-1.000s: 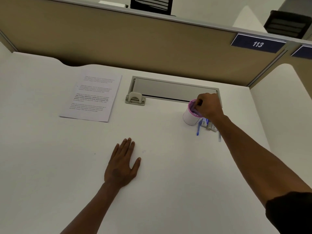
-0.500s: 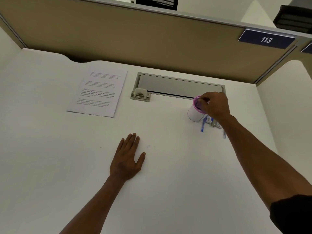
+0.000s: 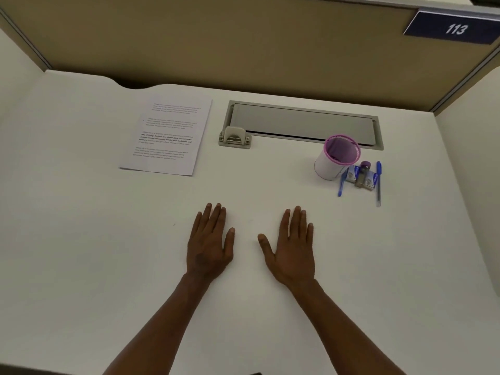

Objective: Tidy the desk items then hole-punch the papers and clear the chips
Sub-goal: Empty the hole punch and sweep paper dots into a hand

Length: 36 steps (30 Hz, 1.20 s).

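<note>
A printed stack of papers (image 3: 169, 135) lies at the desk's back left. Just right of it, a beige hole punch (image 3: 234, 138) sits at the corner of the cable tray. A white cup with a pink rim (image 3: 336, 158) stands upright at the right. Beside it lie two blue pens (image 3: 378, 182), (image 3: 341, 186) and a small stapler with little boxes (image 3: 364, 178). My left hand (image 3: 209, 244) and my right hand (image 3: 290, 247) rest flat on the desk, palms down, fingers spread, holding nothing, well in front of all the items.
A grey cable tray cover (image 3: 303, 123) is set into the white desk (image 3: 108, 266) at the back. Tan partition walls (image 3: 243, 50) close the back and both sides, and a blue plate reading 113 (image 3: 454, 28) hangs at the top right.
My right hand let go of the pink-rimmed cup and came back to lie flat next to my left hand. The pens and stapler beside the cup are now uncovered.
</note>
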Each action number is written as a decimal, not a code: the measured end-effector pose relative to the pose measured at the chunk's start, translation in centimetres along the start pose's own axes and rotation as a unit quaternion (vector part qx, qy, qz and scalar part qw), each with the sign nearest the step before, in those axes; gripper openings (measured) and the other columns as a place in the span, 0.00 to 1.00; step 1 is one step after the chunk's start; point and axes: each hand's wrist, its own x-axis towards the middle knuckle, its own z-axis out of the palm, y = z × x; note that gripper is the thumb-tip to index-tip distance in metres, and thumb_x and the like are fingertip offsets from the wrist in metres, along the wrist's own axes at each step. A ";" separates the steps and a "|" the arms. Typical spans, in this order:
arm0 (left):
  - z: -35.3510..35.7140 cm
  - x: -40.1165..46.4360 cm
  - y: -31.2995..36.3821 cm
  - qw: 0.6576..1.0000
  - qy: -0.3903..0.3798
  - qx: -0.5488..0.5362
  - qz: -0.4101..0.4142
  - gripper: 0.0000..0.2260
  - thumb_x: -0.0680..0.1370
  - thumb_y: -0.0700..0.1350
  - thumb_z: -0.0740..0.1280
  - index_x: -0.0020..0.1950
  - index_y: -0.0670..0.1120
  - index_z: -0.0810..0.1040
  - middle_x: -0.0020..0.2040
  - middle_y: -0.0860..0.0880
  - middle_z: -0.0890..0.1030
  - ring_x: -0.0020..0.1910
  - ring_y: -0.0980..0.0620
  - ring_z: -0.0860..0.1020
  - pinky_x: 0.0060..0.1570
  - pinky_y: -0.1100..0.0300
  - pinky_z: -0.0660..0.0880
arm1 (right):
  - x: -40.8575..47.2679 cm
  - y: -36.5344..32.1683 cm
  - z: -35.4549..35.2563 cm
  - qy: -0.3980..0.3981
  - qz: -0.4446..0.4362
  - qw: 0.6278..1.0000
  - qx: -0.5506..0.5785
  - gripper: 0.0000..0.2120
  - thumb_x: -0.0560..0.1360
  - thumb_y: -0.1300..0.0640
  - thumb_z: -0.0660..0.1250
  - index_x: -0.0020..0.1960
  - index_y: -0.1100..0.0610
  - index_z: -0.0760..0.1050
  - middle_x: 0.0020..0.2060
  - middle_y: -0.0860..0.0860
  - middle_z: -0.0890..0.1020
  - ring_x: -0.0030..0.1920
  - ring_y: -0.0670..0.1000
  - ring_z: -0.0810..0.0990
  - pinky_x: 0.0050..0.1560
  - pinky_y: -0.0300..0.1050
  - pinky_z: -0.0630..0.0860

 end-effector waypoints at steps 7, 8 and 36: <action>-2.1 -3.5 -2.2 0.994 0.043 -0.060 -0.084 0.24 0.82 0.51 0.57 0.76 0.42 0.67 0.76 0.47 0.67 0.78 0.54 0.58 0.77 0.54 0.57 | -1.2 -3.1 -0.4 -0.070 -0.160 0.981 0.090 0.43 0.79 0.32 0.48 0.78 0.57 0.33 0.79 0.51 0.36 0.78 0.47 0.34 0.79 0.48 0.42; -2.5 -4.2 -2.3 0.992 0.050 -0.070 -0.091 0.24 0.81 0.51 0.57 0.75 0.43 0.67 0.76 0.48 0.67 0.78 0.55 0.59 0.77 0.55 0.58 | 0.3 -2.8 -0.7 -0.060 -0.185 0.976 0.099 0.42 0.79 0.33 0.49 0.79 0.57 0.34 0.79 0.50 0.38 0.78 0.47 0.35 0.79 0.48 0.43; -2.0 -3.9 -4.8 0.992 -0.077 0.049 -0.085 0.33 0.82 0.59 0.49 0.80 0.42 0.44 0.81 0.44 0.44 0.80 0.50 0.40 0.79 0.51 0.45 | -2.5 -2.2 0.8 -0.070 -0.149 0.986 -0.028 0.43 0.78 0.32 0.44 0.79 0.62 0.37 0.78 0.58 0.38 0.78 0.54 0.35 0.78 0.52 0.41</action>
